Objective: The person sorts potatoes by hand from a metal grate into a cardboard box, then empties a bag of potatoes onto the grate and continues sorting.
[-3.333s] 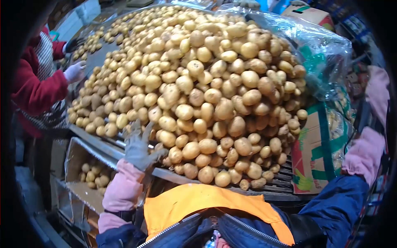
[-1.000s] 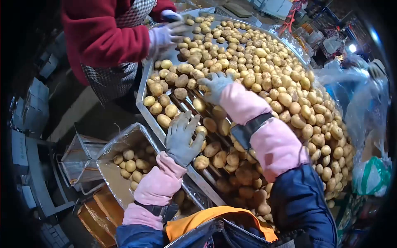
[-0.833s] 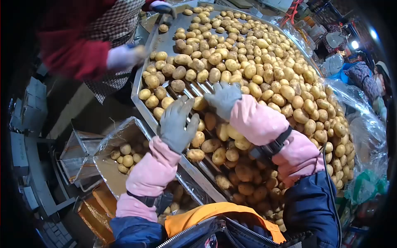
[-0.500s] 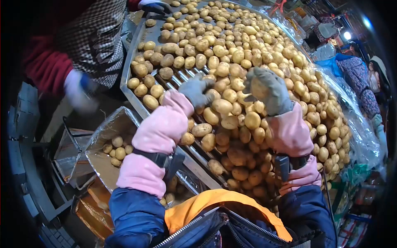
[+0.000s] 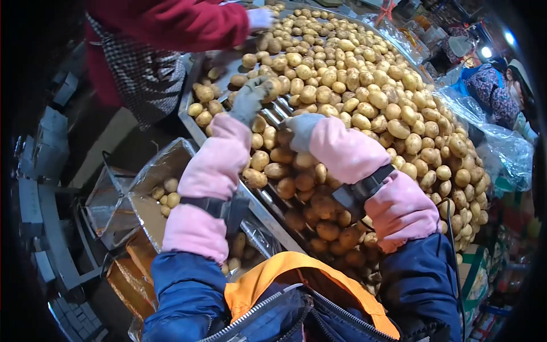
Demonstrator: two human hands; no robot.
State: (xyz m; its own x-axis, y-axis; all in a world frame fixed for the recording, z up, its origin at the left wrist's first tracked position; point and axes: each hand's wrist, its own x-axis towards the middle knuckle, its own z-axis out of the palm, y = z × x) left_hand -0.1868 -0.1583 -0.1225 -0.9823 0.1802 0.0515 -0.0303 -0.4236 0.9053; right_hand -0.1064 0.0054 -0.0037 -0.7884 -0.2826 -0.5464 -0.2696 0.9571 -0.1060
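Observation:
Both my hands wear grey gloves over pink sleeves. My left hand [image 5: 250,101] is above the near left side of the table, its fingers closed round a potato [image 5: 273,86]. Reaching in from the right, my right hand [image 5: 305,130] is turned leftward with its fingers curled down. A shaded potato [image 5: 284,137] shows at its fingertips and seems to be in its grip, though the palm side is hidden. Between the hands, bare metal rollers [image 5: 277,111] show. Many loose potatoes [image 5: 399,129] are heaped around and beyond them.
A metal table rim [image 5: 195,132] runs along the left. Below it stands a lined box [image 5: 147,212] with several potatoes inside. A co-worker's red sleeve [image 5: 199,25] reaches over the far left corner. Clear plastic sheeting [image 5: 504,151] hangs at the right edge.
My right hand has swept left and nearer the rollers. My left hand has shifted up and left, and its fingers have closed on a potato. The co-worker's arm now reaches over the table.

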